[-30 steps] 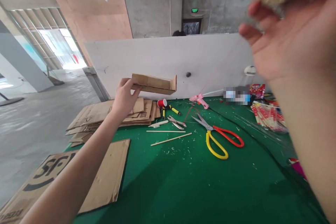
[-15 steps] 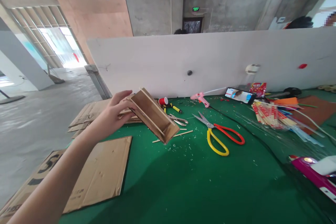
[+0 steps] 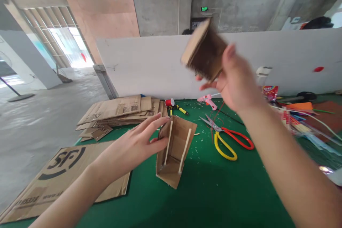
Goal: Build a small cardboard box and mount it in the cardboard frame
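Observation:
My left hand grips the upper left wall of an open cardboard box, thumb inside and fingers outside. Two thin wooden sticks run along the box's inside. The box is tilted above the green table, its open side toward me. Raised in front of the white partition, my right hand is closed on a smaller cardboard piece, blurred by motion, with a hollow, dark side showing. Scissors with one yellow and one red handle lie open to the right of the box.
Stacked cardboard sheets and a large printed sheet lie at left. Behind the box are a red thread spool and a yellow-handled tool. A pink glue gun rests near the white partition, its cord trailing right.
My right hand has come into view, holding the smaller cardboard piece up high. My left hand has moved slightly right and down, and its box has turned more upright. The view has shifted slightly left.

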A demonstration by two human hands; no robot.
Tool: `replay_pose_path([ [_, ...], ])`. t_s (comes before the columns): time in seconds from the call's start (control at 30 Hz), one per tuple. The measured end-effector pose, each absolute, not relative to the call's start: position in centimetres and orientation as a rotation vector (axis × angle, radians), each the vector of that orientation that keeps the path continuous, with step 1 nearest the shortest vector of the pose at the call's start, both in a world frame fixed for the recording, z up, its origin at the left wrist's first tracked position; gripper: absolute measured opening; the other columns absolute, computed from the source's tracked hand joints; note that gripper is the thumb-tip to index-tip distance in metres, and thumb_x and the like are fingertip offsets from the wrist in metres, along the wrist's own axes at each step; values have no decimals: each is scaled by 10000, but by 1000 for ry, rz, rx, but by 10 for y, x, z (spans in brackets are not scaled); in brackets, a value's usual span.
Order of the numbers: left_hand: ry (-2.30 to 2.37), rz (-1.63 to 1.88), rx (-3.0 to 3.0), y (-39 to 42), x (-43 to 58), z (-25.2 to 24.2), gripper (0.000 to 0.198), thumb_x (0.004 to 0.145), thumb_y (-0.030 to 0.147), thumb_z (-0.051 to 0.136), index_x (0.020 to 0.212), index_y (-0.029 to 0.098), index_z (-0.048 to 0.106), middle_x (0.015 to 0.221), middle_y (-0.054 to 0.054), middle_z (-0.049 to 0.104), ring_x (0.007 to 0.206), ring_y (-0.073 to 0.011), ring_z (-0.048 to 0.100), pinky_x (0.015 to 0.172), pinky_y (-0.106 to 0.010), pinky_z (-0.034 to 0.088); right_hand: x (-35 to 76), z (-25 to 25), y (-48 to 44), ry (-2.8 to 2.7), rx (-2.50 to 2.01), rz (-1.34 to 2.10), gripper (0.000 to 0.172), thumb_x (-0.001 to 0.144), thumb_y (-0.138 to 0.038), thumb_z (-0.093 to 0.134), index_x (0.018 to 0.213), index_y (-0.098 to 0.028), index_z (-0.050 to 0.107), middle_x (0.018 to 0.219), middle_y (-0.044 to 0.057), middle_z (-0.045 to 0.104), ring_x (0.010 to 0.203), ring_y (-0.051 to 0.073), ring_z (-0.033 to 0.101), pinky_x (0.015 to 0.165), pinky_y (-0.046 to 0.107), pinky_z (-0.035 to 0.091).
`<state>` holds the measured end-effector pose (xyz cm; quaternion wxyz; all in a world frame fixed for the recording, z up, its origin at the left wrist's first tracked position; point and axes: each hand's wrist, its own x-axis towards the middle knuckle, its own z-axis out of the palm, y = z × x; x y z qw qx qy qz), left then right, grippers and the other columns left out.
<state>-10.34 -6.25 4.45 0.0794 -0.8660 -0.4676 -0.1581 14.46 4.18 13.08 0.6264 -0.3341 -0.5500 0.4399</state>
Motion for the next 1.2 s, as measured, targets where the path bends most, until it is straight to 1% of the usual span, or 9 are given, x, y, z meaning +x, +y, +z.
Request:
replay_pose_path([
  [0.1, -1385, -423, -2641, -67, -97, 39, 471, 845, 254, 476, 1305, 349, 512, 1560, -49, 225, 1105, -302, 614, 760, -384, 591, 145, 89, 51, -1486, -728, 1025, 417, 766, -609, 635, 880, -209, 611, 812, 23, 611, 664, 165, 664, 445, 240, 544],
  [0.2, -1654, -672, -2570, -54, -94, 34, 577, 845, 387, 509, 1398, 264, 407, 1470, -135, 365, 905, -247, 668, 686, -366, 590, 151, 44, 67, -1393, -1018, 1053, 448, 738, -638, 643, 778, -198, 568, 764, 26, 585, 491, 142, 618, 326, 243, 481],
  [0.3, -1903, -921, -2328, -19, -103, 32, 348, 865, 367, 457, 1130, 205, 612, 1138, -91, 636, 820, -214, 663, 740, -364, 567, 161, 13, 75, -1457, -1200, 1051, 433, 713, -625, 673, 767, -201, 600, 735, 39, 620, 418, 138, 578, 294, 256, 433],
  [0.43, -2256, -616, -2414, 30, -122, 32, 300, 858, 380, 423, 972, 204, 638, 821, -31, 684, 598, -183, 657, 584, -313, 546, 168, 0, 67, -1787, -1318, 946, 443, 721, -662, 637, 780, -224, 627, 580, 11, 612, 397, 137, 521, 349, 249, 358],
  [0.57, -2181, -484, -2325, 47, -116, 30, 349, 857, 393, 440, 1057, 180, 631, 1056, -128, 667, 1035, -331, 633, 863, -467, 503, 162, 9, 52, -1905, -1301, 738, 481, 803, -709, 484, 746, -247, 604, 562, -1, 581, 514, 163, 518, 454, 258, 312],
  [0.7, -1751, -639, -2424, 23, -85, 39, 589, 879, 470, 445, 1405, 216, 370, 1523, -138, 296, 1406, -343, 272, 1084, -496, 330, 152, 18, 41, -1888, -1225, 742, 499, 841, -716, 398, 813, -254, 586, 652, 2, 597, 612, 179, 535, 527, 274, 334],
  [0.8, -1543, -535, -2769, 1, -67, 54, 789, 819, 470, 558, 1489, 312, 172, 1566, -75, 235, 1331, -304, 419, 1017, -411, 430, 147, 21, 33, -1857, -1155, 761, 511, 871, -706, 331, 800, -242, 533, 685, -2, 571, 620, 167, 516, 548, 283, 351],
  [0.93, -1620, -636, -2979, -9, -60, 66, 841, 764, 518, 625, 1470, 262, 248, 1434, -124, 460, 1122, -291, 597, 836, -366, 527, 142, 27, 22, -1865, -1150, 750, 481, 876, -686, 361, 887, -231, 517, 791, 22, 607, 689, 176, 546, 587, 299, 392],
  [1.2, -1450, -1257, -3016, 5, -71, 65, 409, 803, 140, 507, 1183, 242, 618, 1154, -34, 668, 1044, -206, 624, 888, -346, 517, 144, 35, 12, -2139, -953, 984, 495, 879, -576, 491, 1224, -222, 482, 963, 59, 613, 706, 154, 551, 605, 298, 429],
])
